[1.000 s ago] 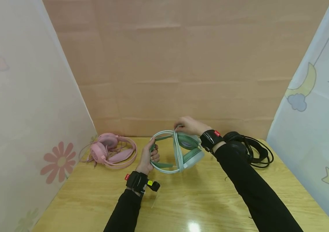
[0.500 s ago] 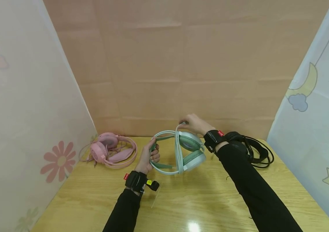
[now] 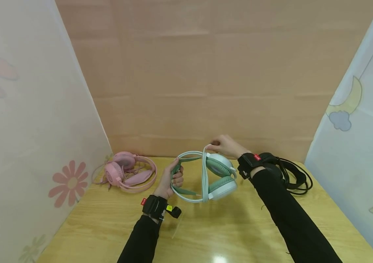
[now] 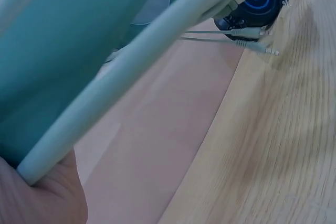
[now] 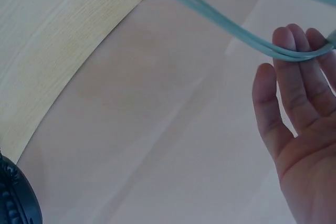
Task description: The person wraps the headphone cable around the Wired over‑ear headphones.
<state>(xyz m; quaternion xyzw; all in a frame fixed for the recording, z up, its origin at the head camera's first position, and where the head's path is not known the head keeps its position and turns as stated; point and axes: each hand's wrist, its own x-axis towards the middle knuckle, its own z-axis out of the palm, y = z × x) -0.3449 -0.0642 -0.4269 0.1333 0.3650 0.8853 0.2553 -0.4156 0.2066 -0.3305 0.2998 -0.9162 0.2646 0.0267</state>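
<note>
White-and-green headphones [image 3: 222, 187] are held up over the middle of the table in the head view, ear cups to the right. My left hand [image 3: 166, 182] grips their headband, which crosses the left wrist view as a pale bar [image 4: 121, 80]. A pale cable [image 3: 204, 177] is wound in several turns across the headband beside the cups. At the top of these turns my right hand [image 3: 227, 146] pinches the cable; in the right wrist view the strands [image 5: 241, 32] run over its fingers. Two cable plugs [image 4: 257, 47] dangle in the left wrist view.
Pink headphones [image 3: 130, 171] with their cable lie on the wooden table [image 3: 199, 237] at the left. Black headphones [image 3: 293, 173] with a coiled cable lie at the right, partly behind the right forearm. Brown paper [image 3: 189, 73] stands behind; patterned white panels [image 3: 42, 120] flank the table.
My right hand has drawn the cable up and to the right along the top of the wound turns. The headphones have shifted slightly right, with my left hand still gripping the headband.
</note>
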